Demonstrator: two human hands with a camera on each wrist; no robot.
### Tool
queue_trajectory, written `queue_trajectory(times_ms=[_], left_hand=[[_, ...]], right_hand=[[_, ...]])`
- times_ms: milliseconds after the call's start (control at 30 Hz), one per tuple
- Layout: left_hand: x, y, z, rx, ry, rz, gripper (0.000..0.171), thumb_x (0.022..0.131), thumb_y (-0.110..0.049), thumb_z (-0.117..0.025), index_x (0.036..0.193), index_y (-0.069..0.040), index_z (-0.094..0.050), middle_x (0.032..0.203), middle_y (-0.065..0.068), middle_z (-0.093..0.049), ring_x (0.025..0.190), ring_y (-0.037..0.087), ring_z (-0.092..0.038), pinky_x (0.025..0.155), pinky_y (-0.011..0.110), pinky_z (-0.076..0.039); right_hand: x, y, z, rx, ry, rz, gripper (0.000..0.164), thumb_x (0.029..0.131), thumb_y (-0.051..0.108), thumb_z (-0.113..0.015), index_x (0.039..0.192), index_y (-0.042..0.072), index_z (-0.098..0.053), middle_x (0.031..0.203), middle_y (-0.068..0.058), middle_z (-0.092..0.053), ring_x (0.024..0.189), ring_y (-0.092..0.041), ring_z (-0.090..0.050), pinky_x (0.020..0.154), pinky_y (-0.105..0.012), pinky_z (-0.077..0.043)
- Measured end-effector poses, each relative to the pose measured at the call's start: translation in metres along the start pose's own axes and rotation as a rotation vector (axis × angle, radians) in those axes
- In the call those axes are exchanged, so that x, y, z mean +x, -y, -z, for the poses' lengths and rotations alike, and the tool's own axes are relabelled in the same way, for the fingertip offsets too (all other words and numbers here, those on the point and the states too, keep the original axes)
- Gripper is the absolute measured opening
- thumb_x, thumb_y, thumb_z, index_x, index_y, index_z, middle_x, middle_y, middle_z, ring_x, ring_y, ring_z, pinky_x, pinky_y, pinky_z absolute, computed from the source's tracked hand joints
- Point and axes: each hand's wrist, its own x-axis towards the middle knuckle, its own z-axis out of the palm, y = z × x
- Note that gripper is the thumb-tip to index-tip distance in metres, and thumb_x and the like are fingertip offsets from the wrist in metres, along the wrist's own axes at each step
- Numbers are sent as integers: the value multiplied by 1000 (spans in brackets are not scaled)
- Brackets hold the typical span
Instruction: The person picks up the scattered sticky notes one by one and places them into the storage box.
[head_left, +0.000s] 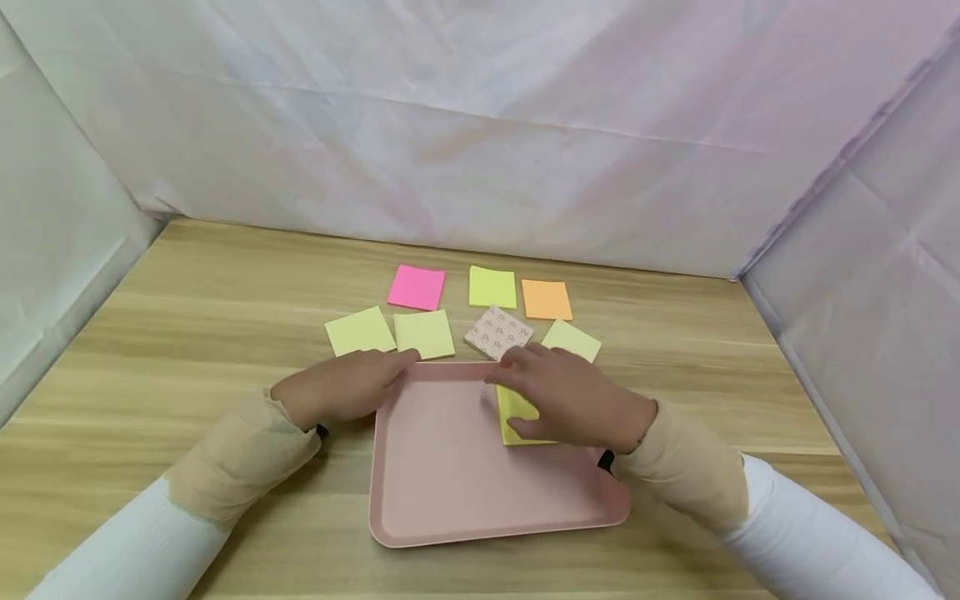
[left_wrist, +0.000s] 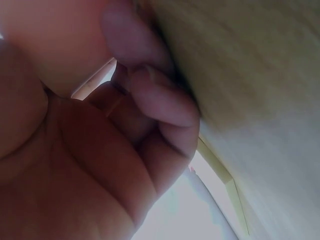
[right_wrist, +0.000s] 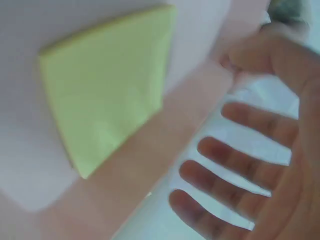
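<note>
The yellow pad (right_wrist: pixel 107 95), flat in the pink tray (head_left: pixel 442 475) gripped by the left hand (head_left: pixel 347 386), is seemingly being placed. The right hand (head_left: pixel 573 396) is held above, fingers apart; clean withdrawal is probably needed next.

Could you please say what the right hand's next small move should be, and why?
Perhaps move the right hand to the patterned note pad: the fingers are empty, the yellow sticky-note pad lies in the pink tray, the patterned one just outside.
</note>
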Motion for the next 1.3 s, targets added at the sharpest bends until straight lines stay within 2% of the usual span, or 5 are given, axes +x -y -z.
queue_trajectory(times_ms=[100, 233, 600, 967, 1300], left_hand=[[-2, 0, -1, 5, -1, 10, 13, 97, -11, -34, 94, -15, -46, 68, -3, -52, 65, 13, -51, 67, 34, -45], [-2, -1, -1, 14, -13, 6, 12, 97, -11, -35, 93, -15, -46, 67, -3, -51, 64, 13, -50, 66, 34, -44], [0, 1, -2, 29, -23, -12, 12, 97, -11, -36, 94, -16, -46, 68, -3, -52, 65, 13, -51, 67, 34, -45], [0, -1, 0, 8, -17, -2, 13, 98, -12, -35, 94, -16, -47, 69, -4, -53, 66, 12, -51, 66, 33, -45], [1, 0, -1, 7, -12, 8, 13, 97, -11, -35, 94, -16, -47, 69, -3, -53, 66, 13, -51, 66, 33, -45]], right_hand=[[4, -6, 10, 23, -67, -29, 41, 77, 26, -68, 118, 18, -62, 105, -2, -60, 86, -16, -52, 66, -34, -50], [6, -19, 22, 17, -113, -118, 42, 79, 23, -68, 119, 14, -62, 109, -8, -60, 90, -21, -54, 73, -40, -52], [6, -64, 22, -5, -93, -270, 42, 80, 22, -67, 120, 10, -60, 112, -13, -59, 92, -25, -56, 69, -42, -52], [3, -109, 2, 87, 9, -380, 54, 81, 28, -68, 128, 5, -54, 123, -20, -55, 113, -34, -47, 86, -51, -47], [6, -119, -8, 123, 123, -380, 73, 80, 40, -69, 140, 8, -42, 137, -25, -43, 122, -42, -39, 96, -57, -38]])
